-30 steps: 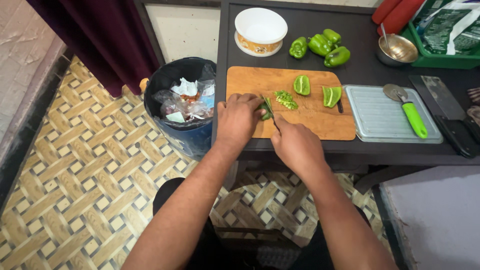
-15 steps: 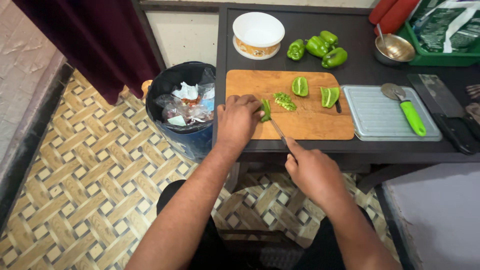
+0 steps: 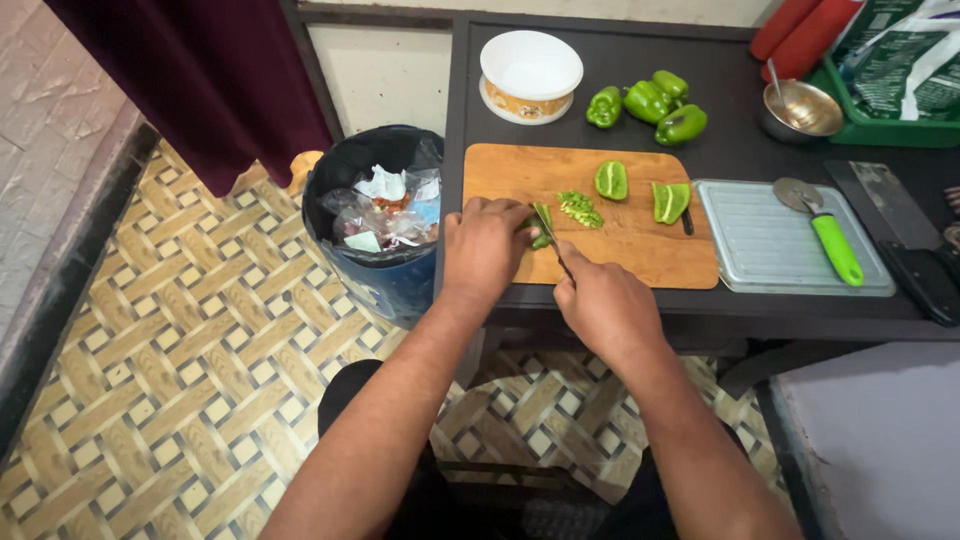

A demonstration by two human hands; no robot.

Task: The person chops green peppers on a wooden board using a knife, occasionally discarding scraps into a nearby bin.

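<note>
Left hand (image 3: 487,245) pins a green pepper strip (image 3: 542,222) steady on the wooden cutting board (image 3: 640,250); right hand (image 3: 605,305) grips a slim knife (image 3: 556,255) just beside it.

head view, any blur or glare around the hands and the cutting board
Head view: lighting is soft and even, with no glare on the wooden cutting board; left hand, right hand and the green pepper piece look fairly sharp; table edges bow slightly, a wide-lens distortion.

Left hand (image 3: 487,243) pins pepper piece (image 3: 541,222); right hand (image 3: 603,305) grips knife (image 3: 556,253) on board (image 3: 640,250).
</note>
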